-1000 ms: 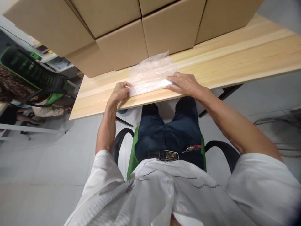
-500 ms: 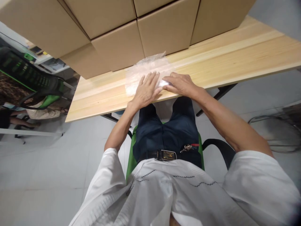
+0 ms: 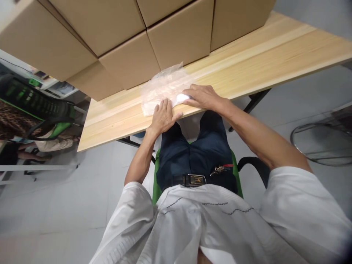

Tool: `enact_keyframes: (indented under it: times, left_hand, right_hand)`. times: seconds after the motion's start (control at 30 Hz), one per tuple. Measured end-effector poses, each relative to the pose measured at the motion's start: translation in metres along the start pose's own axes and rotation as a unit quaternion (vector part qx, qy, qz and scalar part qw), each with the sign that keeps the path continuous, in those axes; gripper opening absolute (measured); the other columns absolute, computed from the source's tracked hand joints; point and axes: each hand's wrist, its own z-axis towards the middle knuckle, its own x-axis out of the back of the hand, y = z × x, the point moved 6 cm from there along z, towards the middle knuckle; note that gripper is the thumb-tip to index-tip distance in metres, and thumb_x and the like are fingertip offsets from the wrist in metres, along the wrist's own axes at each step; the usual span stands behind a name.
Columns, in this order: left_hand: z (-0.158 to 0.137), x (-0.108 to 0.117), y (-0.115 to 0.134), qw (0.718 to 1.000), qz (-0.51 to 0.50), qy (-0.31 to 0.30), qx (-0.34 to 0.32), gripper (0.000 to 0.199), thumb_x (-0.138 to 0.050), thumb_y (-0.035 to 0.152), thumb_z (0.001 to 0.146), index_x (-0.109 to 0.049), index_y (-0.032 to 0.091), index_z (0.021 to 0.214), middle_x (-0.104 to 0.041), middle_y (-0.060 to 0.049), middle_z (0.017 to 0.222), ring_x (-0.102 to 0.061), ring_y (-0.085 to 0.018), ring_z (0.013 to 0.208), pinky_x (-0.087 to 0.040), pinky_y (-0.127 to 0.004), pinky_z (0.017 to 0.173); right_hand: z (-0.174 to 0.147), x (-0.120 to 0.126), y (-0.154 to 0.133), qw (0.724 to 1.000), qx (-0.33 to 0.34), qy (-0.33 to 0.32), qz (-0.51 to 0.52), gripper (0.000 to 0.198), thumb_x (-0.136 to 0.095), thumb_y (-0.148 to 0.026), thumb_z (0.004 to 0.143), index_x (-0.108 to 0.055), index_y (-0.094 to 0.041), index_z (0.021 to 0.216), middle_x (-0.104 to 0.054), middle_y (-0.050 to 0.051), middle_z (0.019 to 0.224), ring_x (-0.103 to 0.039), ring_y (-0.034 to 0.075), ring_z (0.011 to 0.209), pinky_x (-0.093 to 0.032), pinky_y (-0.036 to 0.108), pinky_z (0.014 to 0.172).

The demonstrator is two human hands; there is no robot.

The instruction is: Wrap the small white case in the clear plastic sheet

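A thin translucent wrapping sheet [image 3: 162, 90], perhaps bubble wrap, lies wrinkled on the wooden table. On its near right part is a small shiny white object [image 3: 182, 98], whose kind I cannot make out. My right hand [image 3: 202, 97] closes around the right end of this object, its thumb and fingers hiding part of it. Flat on the sheet's near edge rests my left hand [image 3: 163, 118], fingers stretched forward and thumb pointing right, left of the white object.
Large cardboard boxes [image 3: 129, 58] stand stacked along the table's far side, just behind the sheet. The wooden table [image 3: 247, 66] ends close in front of my legs. To the left are a black and green chair [image 3: 35, 99] and a seated person's legs.
My left hand has slid back toward the table edge and away from my right hand. More of the white object shows now. The camera view has shifted slightly.
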Motion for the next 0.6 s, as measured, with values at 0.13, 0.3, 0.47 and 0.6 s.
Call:
enact_keyframes:
  times: [0.13, 0.3, 0.47, 0.6]
  left_hand:
    - [-0.023, 0.009, -0.017, 0.999, 0.016, -0.003, 0.044, 0.132, -0.050, 0.114, 0.112, -0.052, 0.014, 0.198, -0.037, -0.036, 0.212, -0.029, -0.060, 0.203, -0.020, -0.082, 0.165]
    - [-0.051, 0.027, -0.058, 0.995, 0.001, 0.010, 0.101, 0.127, -0.053, 0.112, 0.112, -0.055, 0.015, 0.195, -0.041, -0.034, 0.211, -0.029, -0.058, 0.204, -0.021, -0.080, 0.165]
    - [-0.061, 0.052, -0.065, 0.994, 0.016, 0.056, 0.088, 0.092, -0.054, 0.097, 0.121, -0.073, 0.022, 0.171, -0.069, -0.030, 0.193, -0.052, -0.054, 0.193, -0.026, -0.083, 0.163]
    - [-0.039, 0.055, -0.015, 0.993, 0.090, 0.054, 0.056, 0.071, -0.056, 0.076, 0.129, -0.070, 0.028, 0.180, -0.064, -0.021, 0.201, -0.050, -0.046, 0.196, -0.026, -0.075, 0.166]
  right_hand:
    - [0.000, 0.000, 0.001, 1.000, 0.007, 0.001, -0.002, 0.057, -0.054, -0.073, 0.129, -0.080, -0.037, 0.165, -0.085, 0.016, 0.147, -0.075, 0.044, 0.140, -0.056, 0.048, 0.103]
    - [0.000, -0.001, 0.003, 1.000, 0.000, -0.001, 0.000, 0.059, -0.053, -0.074, 0.130, -0.079, -0.035, 0.166, -0.084, 0.017, 0.153, -0.074, 0.045, 0.144, -0.056, 0.049, 0.107]
    - [0.001, -0.002, 0.004, 1.000, -0.008, -0.008, -0.010, 0.054, -0.060, -0.067, 0.129, -0.079, -0.033, 0.166, -0.083, 0.017, 0.157, -0.074, 0.045, 0.144, -0.056, 0.049, 0.108]
    - [0.001, -0.004, 0.006, 1.000, -0.005, -0.001, -0.010, 0.051, -0.066, -0.062, 0.128, -0.080, -0.031, 0.166, -0.084, 0.018, 0.156, -0.076, 0.045, 0.143, -0.056, 0.048, 0.107]
